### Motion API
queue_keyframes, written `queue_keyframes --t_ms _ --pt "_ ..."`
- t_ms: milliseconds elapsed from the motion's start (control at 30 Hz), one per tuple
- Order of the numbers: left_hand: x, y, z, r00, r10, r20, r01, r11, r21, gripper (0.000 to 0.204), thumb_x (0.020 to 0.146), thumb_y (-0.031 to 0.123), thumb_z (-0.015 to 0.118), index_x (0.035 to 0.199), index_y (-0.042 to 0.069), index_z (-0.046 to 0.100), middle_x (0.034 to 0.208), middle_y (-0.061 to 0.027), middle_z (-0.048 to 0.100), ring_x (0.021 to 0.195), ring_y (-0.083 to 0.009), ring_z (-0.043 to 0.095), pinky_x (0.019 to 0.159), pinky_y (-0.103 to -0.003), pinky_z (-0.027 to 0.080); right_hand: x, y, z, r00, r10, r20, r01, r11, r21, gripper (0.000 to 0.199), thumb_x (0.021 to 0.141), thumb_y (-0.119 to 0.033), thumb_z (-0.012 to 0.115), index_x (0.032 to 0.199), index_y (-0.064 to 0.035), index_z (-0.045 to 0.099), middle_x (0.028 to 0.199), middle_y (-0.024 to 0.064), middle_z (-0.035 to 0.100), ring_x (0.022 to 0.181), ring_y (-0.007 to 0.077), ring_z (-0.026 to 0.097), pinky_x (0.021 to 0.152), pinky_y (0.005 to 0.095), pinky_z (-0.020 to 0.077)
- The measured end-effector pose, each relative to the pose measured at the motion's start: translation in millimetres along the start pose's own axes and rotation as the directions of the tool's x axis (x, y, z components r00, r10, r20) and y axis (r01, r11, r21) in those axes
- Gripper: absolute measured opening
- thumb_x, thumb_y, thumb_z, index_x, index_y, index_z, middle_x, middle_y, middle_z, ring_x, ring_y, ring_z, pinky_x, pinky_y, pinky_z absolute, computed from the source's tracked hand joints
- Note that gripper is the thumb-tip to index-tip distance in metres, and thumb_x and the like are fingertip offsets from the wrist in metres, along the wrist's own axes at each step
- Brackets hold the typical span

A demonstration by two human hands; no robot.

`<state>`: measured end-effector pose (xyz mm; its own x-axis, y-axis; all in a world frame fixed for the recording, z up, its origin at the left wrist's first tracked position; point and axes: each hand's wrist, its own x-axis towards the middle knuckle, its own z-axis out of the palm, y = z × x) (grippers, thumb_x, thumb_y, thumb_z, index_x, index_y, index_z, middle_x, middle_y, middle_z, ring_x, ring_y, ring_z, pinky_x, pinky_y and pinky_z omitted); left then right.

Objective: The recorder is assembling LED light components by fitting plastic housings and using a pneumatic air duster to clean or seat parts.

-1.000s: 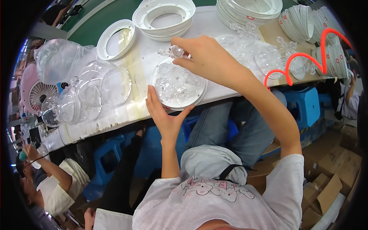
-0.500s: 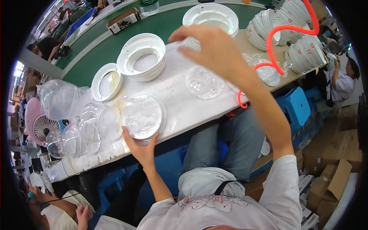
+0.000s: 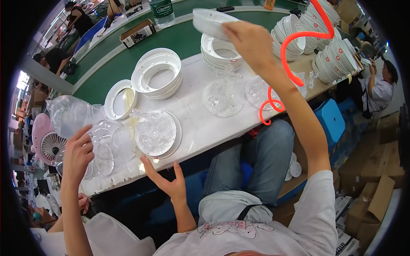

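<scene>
Holding a white ring-shaped plastic part (image 3: 210, 22) up over the bench, the right hand (image 3: 252, 42) has its fingers closed on the part's near edge, so the part juts out to the left of the grip, tilted. Directly below that grip sits a stack of white rings (image 3: 220, 53), and just nearer than the stack lie two clear faceted discs (image 3: 223, 97), with a red coiled hose (image 3: 294, 51) curling past the wrist. The left hand (image 3: 168, 181) is open and empty, fingers spread, at the front edge of the table (image 3: 200, 123). Just above its fingertips rests a clear disc set in a white ring (image 3: 157, 133), not touched. Left of that hand, another person's hand (image 3: 78, 154) reaches up to a pile of clear round lenses (image 3: 104, 145).
</scene>
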<state>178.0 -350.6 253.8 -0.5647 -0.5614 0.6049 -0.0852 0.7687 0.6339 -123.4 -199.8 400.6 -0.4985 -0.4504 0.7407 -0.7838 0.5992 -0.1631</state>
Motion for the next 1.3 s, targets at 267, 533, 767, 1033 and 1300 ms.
queue_keyframes --t_ms 267,533,767,1033,1300 --pt "0.8 49.5 23.9 0.946 -0.201 0.253 0.323 0.565 -0.759 0.109 0.067 0.034 0.079 0.143 0.003 0.007 0.144 -0.0215 0.022 0.130 -0.0356 0.031 0.102 -0.044 0.033 -102.3 -97.3 -48.5 0.720 0.521 0.459 -0.355 -0.291 0.888 0.031 0.096 -0.017 0.044 0.120 0.0020 0.048 0.109 0.0057 0.058 0.096 0.0114 0.058 0.086 0.0286 0.0472" --pt "-13.7 28.2 19.2 0.965 0.127 0.231 -0.087 0.981 -0.173 0.064 0.067 0.034 0.080 0.122 0.012 0.056 0.146 -0.0228 0.018 0.134 -0.0453 0.014 0.106 -0.053 0.021 -226.7 -128.6 -41.9 0.380 0.516 0.767 -0.380 -0.669 0.639 0.023 0.097 -0.015 0.043 0.114 -0.0012 0.047 0.109 0.0082 0.058 0.102 0.0163 0.058 0.093 0.0347 0.0450" --pt "-18.5 44.6 14.2 0.785 0.246 0.568 -0.121 0.961 -0.248 0.037 0.069 0.015 0.070 0.105 0.009 0.066 0.130 -0.0157 0.047 0.130 -0.0419 0.030 0.105 -0.054 0.021 -275.4 -170.3 -15.5 0.430 0.620 0.657 -0.567 -0.381 0.730 0.016 0.095 -0.008 0.046 0.110 -0.0026 0.047 0.102 0.0051 0.058 0.098 0.0090 0.054 0.088 0.0247 0.0423" --pt "9.4 28.9 7.3 0.625 0.340 0.703 -0.166 0.937 -0.307 0.020 0.064 0.006 0.069 0.084 0.009 0.069 0.104 -0.0058 0.062 0.126 -0.0388 0.040 0.103 -0.054 0.025 -271.7 -151.1 -18.8 0.801 0.329 0.499 -0.595 0.359 0.719 0.030 0.081 -0.005 0.063 0.109 0.0012 0.055 0.098 0.0129 0.061 0.094 0.0185 0.060 0.081 0.0312 0.0459" --pt "44.2 10.1 -12.7 0.403 0.245 0.882 -0.315 0.942 -0.118 0.042 0.064 -0.002 0.061 0.099 0.020 0.070 0.134 -0.0032 0.047 0.136 -0.0366 0.022 0.105 -0.059 0.019 -247.7 -111.5 -7.7 0.466 0.206 0.860 -0.751 -0.422 0.508 0.025 0.089 -0.015 0.060 0.110 -0.0032 0.051 0.100 0.0036 0.062 0.091 0.0099 0.059 0.079 0.0246 0.0474"
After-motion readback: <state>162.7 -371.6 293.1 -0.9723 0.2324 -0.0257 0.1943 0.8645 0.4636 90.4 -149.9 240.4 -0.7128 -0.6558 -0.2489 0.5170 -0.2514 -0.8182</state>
